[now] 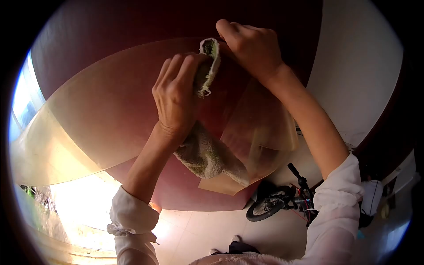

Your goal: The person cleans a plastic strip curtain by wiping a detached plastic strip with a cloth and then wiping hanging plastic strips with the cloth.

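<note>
So the cloth (207,154) is a scruffy greenish-beige terry towel, pretty worn, with frayed edges. It's pressed flat against the dark reddish-brown panel (132,97). The top end is bunched and folded over between the two hands, and the rest hangs loose below the left wrist in a floppy fold.

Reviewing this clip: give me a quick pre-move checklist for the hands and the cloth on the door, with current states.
1. Left hand pressing the cloth against the door: ok.
2. Right hand pinching the cloth's top edge: ok.
3. Cloth folded flat: not ok, its lower part hangs loose.
4. Door surface clean: cannot tell, glare.
5. Bicycle away from the feet: ok.
</note>
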The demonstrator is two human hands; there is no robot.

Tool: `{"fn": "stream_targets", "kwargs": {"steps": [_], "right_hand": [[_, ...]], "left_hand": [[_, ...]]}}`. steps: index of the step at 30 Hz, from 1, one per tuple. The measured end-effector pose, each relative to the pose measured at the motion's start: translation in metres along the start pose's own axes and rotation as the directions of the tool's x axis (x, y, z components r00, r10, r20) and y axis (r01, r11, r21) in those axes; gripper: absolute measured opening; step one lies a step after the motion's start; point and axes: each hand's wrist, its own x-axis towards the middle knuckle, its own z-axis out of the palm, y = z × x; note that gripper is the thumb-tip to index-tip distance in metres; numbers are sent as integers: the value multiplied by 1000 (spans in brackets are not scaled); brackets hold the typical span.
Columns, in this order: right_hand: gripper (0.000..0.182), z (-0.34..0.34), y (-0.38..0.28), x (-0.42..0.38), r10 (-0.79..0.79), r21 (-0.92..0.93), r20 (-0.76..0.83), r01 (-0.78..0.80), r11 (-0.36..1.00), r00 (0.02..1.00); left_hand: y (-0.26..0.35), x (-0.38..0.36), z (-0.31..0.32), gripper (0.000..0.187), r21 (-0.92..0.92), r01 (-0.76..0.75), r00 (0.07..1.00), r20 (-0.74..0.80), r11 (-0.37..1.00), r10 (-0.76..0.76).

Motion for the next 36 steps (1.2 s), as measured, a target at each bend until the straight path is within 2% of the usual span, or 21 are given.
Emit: {"fn": "stream_targets", "kwargs": {"steps": [1, 2, 5, 6, 8, 11, 15, 20, 24, 27, 32, 35, 36], "right_hand": [[43, 2, 0, -1, 3, 29, -37, -2, 1000, 999], [43, -3, 0, 0, 12, 27, 4, -12, 1000, 1000], [43, -3, 1, 2, 25, 21, 20, -25, 999, 1000], [44, -2, 1, 2, 6, 0, 5, -6, 1000, 1000], [44, -1, 0, -2, 12, 10, 12, -12, 1000, 1000], [43, -1, 1, 1, 8, -6, -8, -8, 1000, 1000], [43, -3, -1, 8, 8, -25, -8, -8, 1000, 1000], [44, -5, 0, 5, 17, 6, 31, -17, 1000, 999], [44, -4, -1, 5, 19, -19, -8, -19, 1000, 1000], [45, 0, -4, 3, 35, 6, 3, -35, 999, 999], [44, -5, -2, 3, 18, -2, -2, -18, 1000, 1000], [45, -3, -2, 5, 22, 3, 13, -22, 1000, 1000], [45, -2, -3, 6, 32, 10, 9, -32, 999, 999]], "left_hand": [[-3, -10, 16, 33, 54, -90, 995, 44, 995, 88], [1, -19, 20, 34, 49, -126, 987, 102, 991, 121], [2, -54, 27, 30, -16, -280, 953, 116, 960, 280], [-2, -64, 26, 30, -22, -280, 952, 119, 960, 281], [-3, -76, 19, 26, -89, -351, 904, 230, 932, 362], [-6, -57, 21, 24, -73, -385, 897, 206, 920, 392], [-10, -32, 29, 25, -66, -381, 916, 105, 922, 386], [-13, -48, 7, 22, -49, -368, 902, 226, 929, 369], [-9, -36, 21, 23, -78, -358, 917, 157, 930, 366], [1, -21, 37, 23, -88, -345, 917, 183, 934, 356], [-16, -46, 2, 21, -39, -352, 902, 254, 935, 350], [-11, -34, 20, 20, -108, -344, 914, 190, 933, 359], [-4, -27, 27, 20, -92, -331, 913, 223, 939, 343]]}}
